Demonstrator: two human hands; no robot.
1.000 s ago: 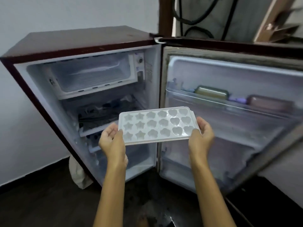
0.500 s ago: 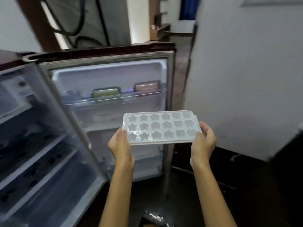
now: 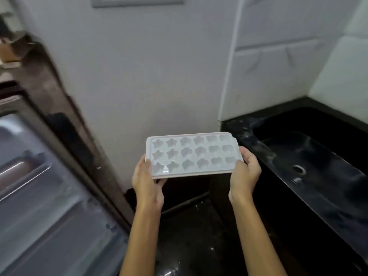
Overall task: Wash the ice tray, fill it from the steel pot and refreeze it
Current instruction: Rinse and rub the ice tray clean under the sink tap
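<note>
Head view, entries left to right.

9 o'clock: open fridge door (image 3: 49,186), dark brown frame with a pale grey inner liner, motion-blurred. It stands well apart from the tray.

Left hand (image 3: 146,181) grips the near-left corner of the white plastic ice tray with star and heart moulds (image 3: 192,155). The thumb lies on the top rim and the fingers curl under the edge.

The tray is held in the air at frame centre, over dark floor, in front of the white wall (image 3: 139,76). It is mould side up and close to level. Its long axis runs 9 to 3 o'clock, with the right end tipped slightly toward 2. Star moulds sit at the 9 o'clock end, heart-like moulds at the 3 o'clock end. Cavities look empty, but blur prevents certainty.

Right hand (image 3: 246,172) grips the right short end, thumb on top and fingers wrapped behind.

3 o'clock: black stone sink (image 3: 310,156) with a metal drain (image 3: 298,169), set in a dark counter. The tray's right end is near the sink's left rim but not yet over the basin.

Judgement: the key relation is sink at 3 o'clock of the tray, in line with its long axis. The right hand is nearer and would lead. No steel pot in view.
</note>
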